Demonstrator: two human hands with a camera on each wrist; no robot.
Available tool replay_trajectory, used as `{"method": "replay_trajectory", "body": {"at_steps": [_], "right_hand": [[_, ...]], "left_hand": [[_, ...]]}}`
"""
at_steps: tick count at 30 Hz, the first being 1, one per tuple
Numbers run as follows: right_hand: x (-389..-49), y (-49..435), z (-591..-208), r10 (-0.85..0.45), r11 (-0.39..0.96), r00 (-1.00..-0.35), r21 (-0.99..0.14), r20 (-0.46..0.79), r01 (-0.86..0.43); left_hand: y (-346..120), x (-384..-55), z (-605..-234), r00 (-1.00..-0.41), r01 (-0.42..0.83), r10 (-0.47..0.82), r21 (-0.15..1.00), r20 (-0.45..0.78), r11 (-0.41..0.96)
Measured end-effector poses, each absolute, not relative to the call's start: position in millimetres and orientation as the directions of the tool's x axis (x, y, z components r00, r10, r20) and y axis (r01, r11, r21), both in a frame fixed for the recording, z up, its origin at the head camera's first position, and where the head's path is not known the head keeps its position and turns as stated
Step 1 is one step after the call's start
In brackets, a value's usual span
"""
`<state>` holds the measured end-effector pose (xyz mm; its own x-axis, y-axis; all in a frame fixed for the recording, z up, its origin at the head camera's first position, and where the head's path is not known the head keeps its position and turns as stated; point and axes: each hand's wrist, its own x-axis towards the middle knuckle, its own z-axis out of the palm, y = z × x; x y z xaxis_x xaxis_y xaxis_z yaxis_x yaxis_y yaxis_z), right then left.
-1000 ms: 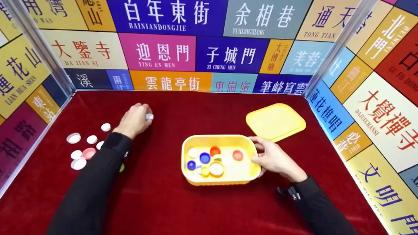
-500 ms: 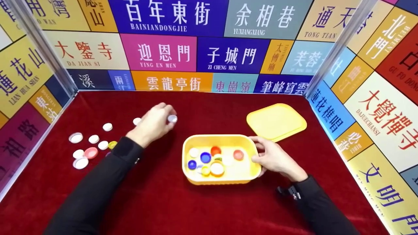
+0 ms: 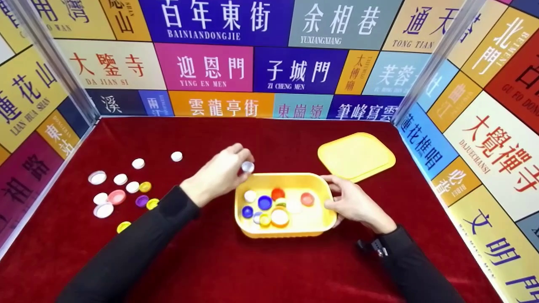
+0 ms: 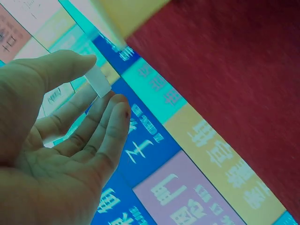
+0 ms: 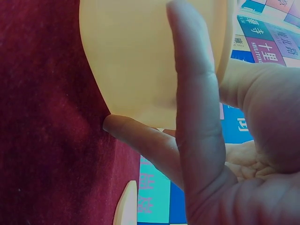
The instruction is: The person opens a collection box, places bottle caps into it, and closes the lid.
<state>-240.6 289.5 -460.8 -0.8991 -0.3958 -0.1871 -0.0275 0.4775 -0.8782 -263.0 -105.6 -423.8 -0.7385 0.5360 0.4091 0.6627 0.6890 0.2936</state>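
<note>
In the head view my left hand (image 3: 223, 172) is at the far left corner of a yellow plastic box (image 3: 290, 233). Thumb and fingers pinch a white bottle cap (image 3: 247, 167), seen edge-on as a white cap (image 4: 99, 80) in the left wrist view. My right hand (image 3: 358, 205) grips the box's right end, thumb over the rim; the right wrist view has its fingers against the yellow wall (image 5: 136, 61). Inside the box lie several caps, among them a blue cap (image 3: 265, 203), a red cap (image 3: 278, 194) and an orange-rimmed white cap (image 3: 279, 217).
Several loose caps are spread on the red cloth at the left, including a pink cap (image 3: 116, 197), a purple cap (image 3: 142, 201) and a lone white cap (image 3: 177, 156). Behind the box, to the right, lies a yellow lid (image 3: 358, 156). Printed panels wall the table.
My left hand has carried the white bottle cap rightward from the left side of the cloth to the box's far left corner. The right hand and box stay in place.
</note>
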Motion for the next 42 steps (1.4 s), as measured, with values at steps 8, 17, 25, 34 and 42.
{"method": "replay_trajectory", "body": {"at_steps": [8,17,25,34,42], "right_hand": [[-241.6,288.3,-460.5,-0.389,0.504,-0.904,-0.862,-0.178,-0.047],[-243.0,289.4,-461.7,-0.396,0.501,-0.900,-0.864,-0.181,-0.047],[-243.2,289.0,-461.3,-0.393,0.500,-0.903,-0.865,-0.173,-0.052],[-242.5,290.1,-460.9,-0.387,0.498,-0.904,-0.866,-0.180,-0.041],[-241.7,291.0,-462.0,-0.394,0.493,-0.900,-0.870,-0.190,-0.032]], "left_hand": [[-84.4,-251.0,-424.7,-0.699,0.711,0.630,0.242,0.337,0.660],[-74.8,-249.1,-432.7,-0.681,0.732,0.684,0.210,0.263,0.648],[-70.8,-246.4,-436.5,-0.697,0.717,0.684,0.201,0.213,0.668],[-72.0,-246.7,-434.7,-0.712,0.702,0.674,0.206,0.199,0.681],[-76.4,-249.4,-432.8,-0.714,0.700,0.660,0.233,0.234,0.675]]}}
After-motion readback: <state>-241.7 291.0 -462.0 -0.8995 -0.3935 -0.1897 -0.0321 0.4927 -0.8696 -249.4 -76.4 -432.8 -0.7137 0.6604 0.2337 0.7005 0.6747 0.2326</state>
